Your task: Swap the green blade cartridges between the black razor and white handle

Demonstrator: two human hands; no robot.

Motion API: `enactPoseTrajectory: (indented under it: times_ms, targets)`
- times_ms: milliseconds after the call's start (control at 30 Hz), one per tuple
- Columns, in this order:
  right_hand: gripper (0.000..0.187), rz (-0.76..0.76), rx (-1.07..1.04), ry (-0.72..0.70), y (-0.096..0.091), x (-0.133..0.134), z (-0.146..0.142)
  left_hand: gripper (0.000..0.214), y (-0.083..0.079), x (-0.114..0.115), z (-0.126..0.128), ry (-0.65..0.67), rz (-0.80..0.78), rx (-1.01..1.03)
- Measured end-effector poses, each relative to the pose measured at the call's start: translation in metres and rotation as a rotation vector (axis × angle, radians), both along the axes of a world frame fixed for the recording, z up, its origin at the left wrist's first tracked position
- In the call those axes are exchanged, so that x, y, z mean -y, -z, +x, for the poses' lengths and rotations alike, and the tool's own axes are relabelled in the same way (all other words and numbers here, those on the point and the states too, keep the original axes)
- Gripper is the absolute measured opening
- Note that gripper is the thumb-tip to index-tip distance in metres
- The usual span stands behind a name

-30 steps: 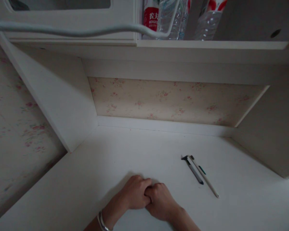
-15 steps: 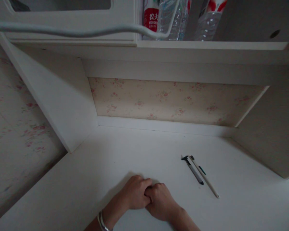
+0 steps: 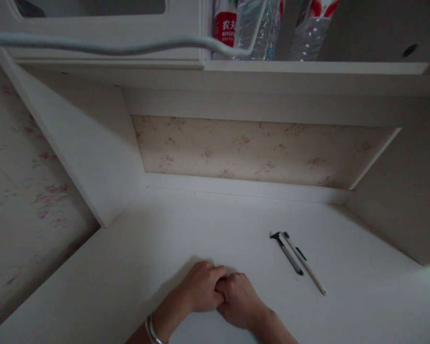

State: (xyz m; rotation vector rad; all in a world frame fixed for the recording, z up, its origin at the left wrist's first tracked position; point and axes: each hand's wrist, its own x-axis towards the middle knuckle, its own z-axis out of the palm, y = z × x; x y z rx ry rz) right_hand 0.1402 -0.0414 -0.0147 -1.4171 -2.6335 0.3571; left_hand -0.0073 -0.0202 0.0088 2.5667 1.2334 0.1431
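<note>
My left hand (image 3: 203,287) and my right hand (image 3: 239,300) rest together on the white desk (image 3: 215,229), near its front. Both are closed into loose fists, with the curled fingers touching and hooked against each other. Nothing sticks out from either one, though the palms are hidden. Two slim pen-like things lie side by side, slanted, to the right of my right hand and apart from it. One is a short grey and black pen (image 3: 290,258); the other is a longer off-white pen (image 3: 310,273) with a dark end and a green clip.
Above the desk runs a shelf (image 3: 308,68) holding several clear plastic bottles (image 3: 310,38), some with red labels. A pale bent tube (image 3: 129,48) crosses in front of it. White side panels (image 3: 93,143) flank the desk, and floral wallpaper (image 3: 243,148) shows at the back.
</note>
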Motion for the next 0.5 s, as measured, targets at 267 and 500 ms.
enactPoseTrajectory:
  times_ms: [267, 500]
  targets:
    - [0.019, 0.0, -0.013, 0.002, 0.0012, -0.0001, 0.0003, 0.022, 0.0035, -0.0005, 0.0, -0.002, 0.01, 0.007]
    - [0.02, -0.008, 0.007, 0.003, -0.0004, 0.0, -0.0002, 0.022, 0.0024, -0.0002, -0.0004, 0.002, 0.021, 0.005]
